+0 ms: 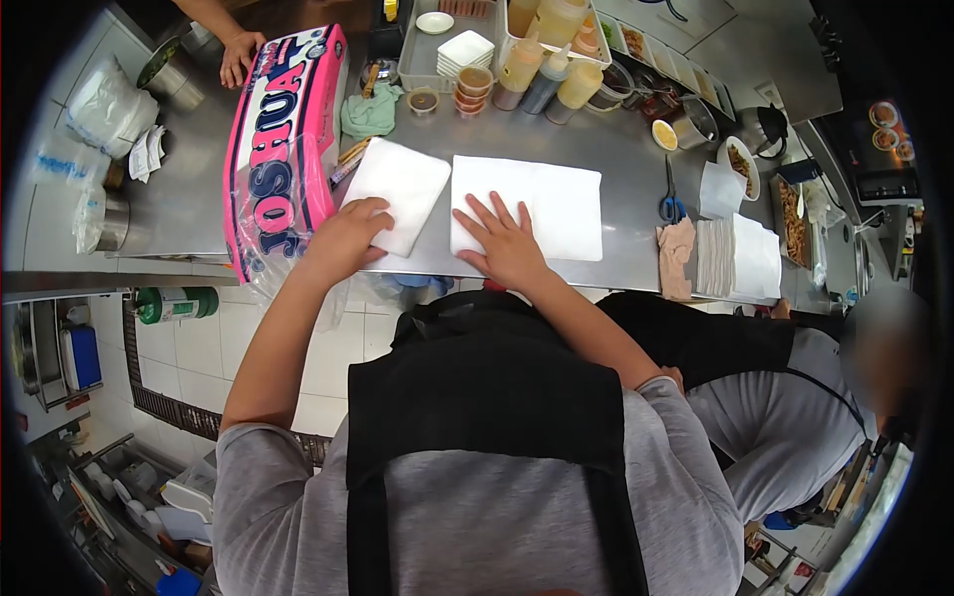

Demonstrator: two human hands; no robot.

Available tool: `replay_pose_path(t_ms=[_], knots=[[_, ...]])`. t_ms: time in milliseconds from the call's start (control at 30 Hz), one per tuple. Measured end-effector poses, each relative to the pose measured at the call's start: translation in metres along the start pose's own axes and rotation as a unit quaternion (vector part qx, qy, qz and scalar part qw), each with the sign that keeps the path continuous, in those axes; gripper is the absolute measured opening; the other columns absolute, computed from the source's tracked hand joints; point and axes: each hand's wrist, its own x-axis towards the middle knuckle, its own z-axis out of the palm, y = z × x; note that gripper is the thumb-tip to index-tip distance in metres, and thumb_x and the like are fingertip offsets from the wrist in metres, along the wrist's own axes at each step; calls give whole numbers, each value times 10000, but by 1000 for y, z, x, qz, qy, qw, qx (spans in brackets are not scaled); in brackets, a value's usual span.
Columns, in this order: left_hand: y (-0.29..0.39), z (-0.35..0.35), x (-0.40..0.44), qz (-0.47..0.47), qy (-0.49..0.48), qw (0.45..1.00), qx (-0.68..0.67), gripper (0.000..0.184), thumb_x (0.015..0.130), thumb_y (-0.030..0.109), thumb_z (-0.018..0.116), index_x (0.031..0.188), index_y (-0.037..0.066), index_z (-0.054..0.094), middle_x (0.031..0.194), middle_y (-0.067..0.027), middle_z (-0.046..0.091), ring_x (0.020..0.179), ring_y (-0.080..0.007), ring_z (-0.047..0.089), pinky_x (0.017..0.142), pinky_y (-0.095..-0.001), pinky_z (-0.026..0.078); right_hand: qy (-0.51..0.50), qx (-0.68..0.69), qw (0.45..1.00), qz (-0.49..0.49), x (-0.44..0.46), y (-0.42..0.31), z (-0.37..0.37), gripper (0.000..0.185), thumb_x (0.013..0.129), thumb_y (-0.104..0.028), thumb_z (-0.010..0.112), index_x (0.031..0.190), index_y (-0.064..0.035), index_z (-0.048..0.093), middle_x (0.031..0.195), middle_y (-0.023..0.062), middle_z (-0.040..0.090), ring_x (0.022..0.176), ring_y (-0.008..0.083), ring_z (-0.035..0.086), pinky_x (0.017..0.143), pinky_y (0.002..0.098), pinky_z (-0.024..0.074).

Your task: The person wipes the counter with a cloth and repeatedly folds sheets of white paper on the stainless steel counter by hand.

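On the steel counter, my left hand (344, 240) grips the near-left edge of a tilted stack of white paper napkins (405, 189), with fingers over the top and the thumb low at its edge. My right hand (507, 243) lies flat, fingers spread, on a second, wider white napkin stack (556, 204) squared to the counter's front. A narrow gap separates the two stacks. Left of them lies a big pink plastic pack (283, 149) lettered JOSHUA, its clear torn wrap hanging near my left forearm.
Behind are a green cloth (372, 114), sauce cups (472, 91) and squeeze bottles (519, 74). To the right lie blue-handled scissors (671, 204) and folded napkins (733, 253). A co-worker (775, 397) stands close at right; another person's hand (239, 58) touches the pack.
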Motion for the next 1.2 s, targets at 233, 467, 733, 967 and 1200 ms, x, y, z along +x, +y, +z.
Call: replay_pose_path(t_ms=[233, 467, 733, 967, 1200], knots=[[4, 22, -7, -179, 87, 979, -33, 335, 719, 221, 799, 1004, 98, 675, 1229, -129, 622, 1053, -342, 622, 902, -418, 502, -33, -27, 999, -23, 6, 4, 6, 643, 891, -540, 567, 1459, -284, 407, 1568, -8, 289, 1447, 308, 244, 1105, 643, 201], [-14, 20, -10, -141, 96, 982, -75, 205, 760, 247, 752, 909, 107, 742, 1184, -134, 656, 1009, -313, 646, 872, -392, 514, -24, -31, 999, -26, 20, 2, 9, 638, 891, -548, 565, 1450, -280, 416, 1555, 2, 317, 1442, 302, 264, 1111, 631, 198], [-15, 10, -5, -172, 81, 976, -108, 162, 820, 209, 697, 910, 83, 744, 1145, -123, 680, 1007, -299, 650, 881, -381, 505, -31, -21, 999, -16, 21, 0, 6, 664, 884, -558, 566, 1459, -270, 402, 1548, 10, 330, 1439, 296, 270, 1116, 624, 187], [-8, -2, -5, -158, 70, 976, -132, 166, 858, 191, 661, 937, 51, 701, 1116, -123, 682, 991, -309, 649, 860, -396, 506, 18, 112, 991, 72, 56, -34, -9, 668, 845, -499, 655, 1421, -242, 435, 1502, 63, 387, 1436, 296, 282, 1114, 609, 192], [27, -28, -11, -80, 211, 974, -4, 287, 813, 112, 669, 1083, 85, 574, 1038, -95, 660, 927, -319, 644, 787, -391, 531, 69, 275, 957, -64, 74, -73, -57, 186, 811, -112, 705, 981, -146, 641, 1120, 9, 673, 1181, 265, 590, 1134, 537, 226]])
